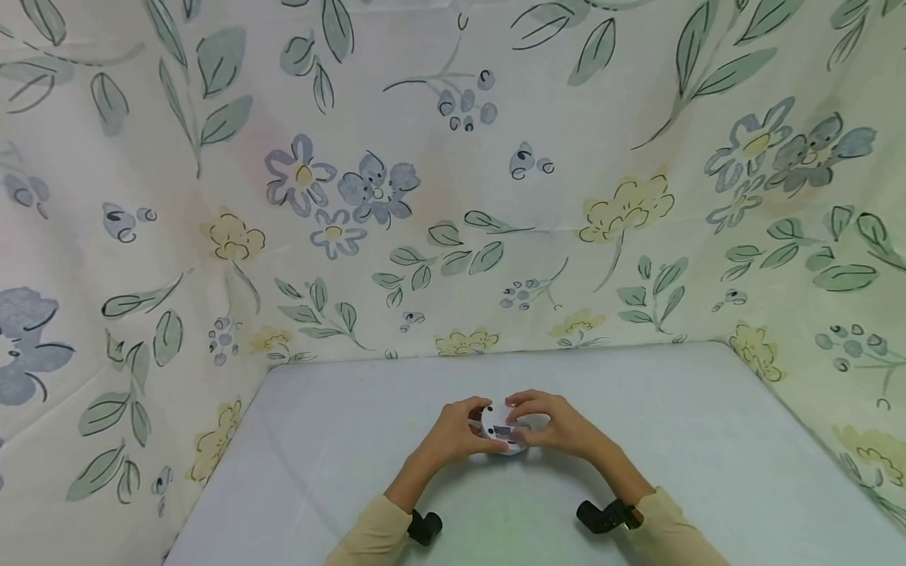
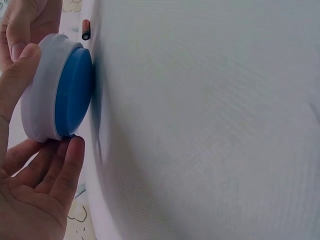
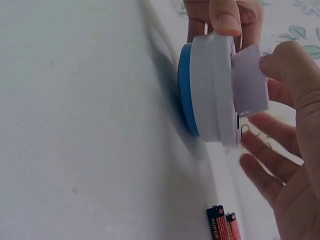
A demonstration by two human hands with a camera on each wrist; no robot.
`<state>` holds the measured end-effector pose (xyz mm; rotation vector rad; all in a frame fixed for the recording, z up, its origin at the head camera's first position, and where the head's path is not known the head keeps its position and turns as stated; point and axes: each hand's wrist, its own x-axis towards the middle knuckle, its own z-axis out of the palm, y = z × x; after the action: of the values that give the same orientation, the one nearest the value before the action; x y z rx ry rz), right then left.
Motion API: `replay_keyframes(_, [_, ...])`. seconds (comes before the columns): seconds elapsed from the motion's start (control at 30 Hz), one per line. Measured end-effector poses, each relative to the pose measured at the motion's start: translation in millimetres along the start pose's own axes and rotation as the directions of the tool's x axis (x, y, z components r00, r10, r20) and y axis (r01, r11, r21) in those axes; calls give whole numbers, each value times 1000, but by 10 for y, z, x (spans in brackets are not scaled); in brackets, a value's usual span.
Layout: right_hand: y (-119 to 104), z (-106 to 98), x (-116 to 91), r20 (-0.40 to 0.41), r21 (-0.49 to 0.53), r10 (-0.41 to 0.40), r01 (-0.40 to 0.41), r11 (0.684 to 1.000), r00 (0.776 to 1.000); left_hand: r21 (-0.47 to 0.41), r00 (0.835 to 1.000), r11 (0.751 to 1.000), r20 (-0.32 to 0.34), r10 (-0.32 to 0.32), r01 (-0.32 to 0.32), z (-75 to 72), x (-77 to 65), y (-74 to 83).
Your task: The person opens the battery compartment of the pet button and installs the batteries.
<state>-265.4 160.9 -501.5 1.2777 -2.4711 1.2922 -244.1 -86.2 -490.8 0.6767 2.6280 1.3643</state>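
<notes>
A round white device [image 1: 495,417] with a blue domed face [image 2: 74,92] is held over the white table, blue side down. My left hand [image 1: 456,428] grips its rim, thumb on one side and fingers on the other. Its upturned back shows a dark rectangular recess in the head view. Between thumb and fingers, my right hand [image 1: 555,424] pinches a flat white cover [image 3: 250,82] that stands tilted up at the back of the device. Whether the cover is fully detached, or the dome touches the table, I cannot tell.
Small black-and-orange batteries [image 3: 217,223] lie on the table beside the device; one battery [image 2: 86,30] also shows in the left wrist view. Floral cloth [image 1: 453,196] hangs behind the table [image 1: 318,456] and along its sides. Black cameras [image 1: 602,516] are strapped to both wrists.
</notes>
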Motion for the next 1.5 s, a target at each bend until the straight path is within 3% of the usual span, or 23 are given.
replay_keyframes(0.17, [-184,-21,40,-72,84,-67,73,994,995,7,1000,1000,-2,-2,2,7,9,-18])
replay_keyframes(0.27, [-355,-62,64,-81,112,-51,60,992,995,13,1000,1000,-3,-6,6,17,17,-42])
replay_keyframes(0.33, [-352,-61,61,-81,110,-36,45,993,996,19,1000,1000,-3,-9,9,21,18,-56])
replay_keyframes(0.73, [113,46,-64,-160,117,49,-31,993,986,30,1000,1000,-1,-5,5,12,16,-57])
replay_keyframes(1.27, [202,-80,-234,-220,179,89,-49,983,971,45,1000,999,23,-10,9,-20,-3,-74])
replay_keyframes(1.5, [232,-152,-390,-223,259,119,-59,964,967,42,1000,999,26,-16,15,-25,-16,-85])
